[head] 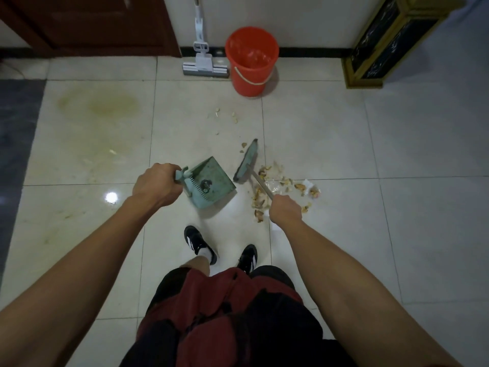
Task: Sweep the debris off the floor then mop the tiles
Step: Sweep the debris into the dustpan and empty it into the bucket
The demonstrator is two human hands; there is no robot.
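The left hand [154, 185] is curled round the handle of the green dustpan [213, 184], which rests on the floor tiles [330, 144] with its open lip facing away and to the right. The right hand [285, 210] grips the metal handle of the broom [247, 161], whose green head stands on the floor just beside the pan's lip. Most of the debris [280, 185], a loose spread of shell-like scraps and a bit of clear wrapper, lies to the right of the broom head and beneath its handle, so the bristles seem to sit between pile and pan. To sweep well, the broom likely needs setting down on the far right side of the pile, then drawing toward the pan in short strokes, with the pan's lip pressed flat against the tile so nothing slips under. A few stray bits [232, 115] lie farther off near the red bucket [251, 62], and should be gathered too. The mop [203, 63] leans by the wall, untouched; a yellowish stain [105, 104] awaits it.
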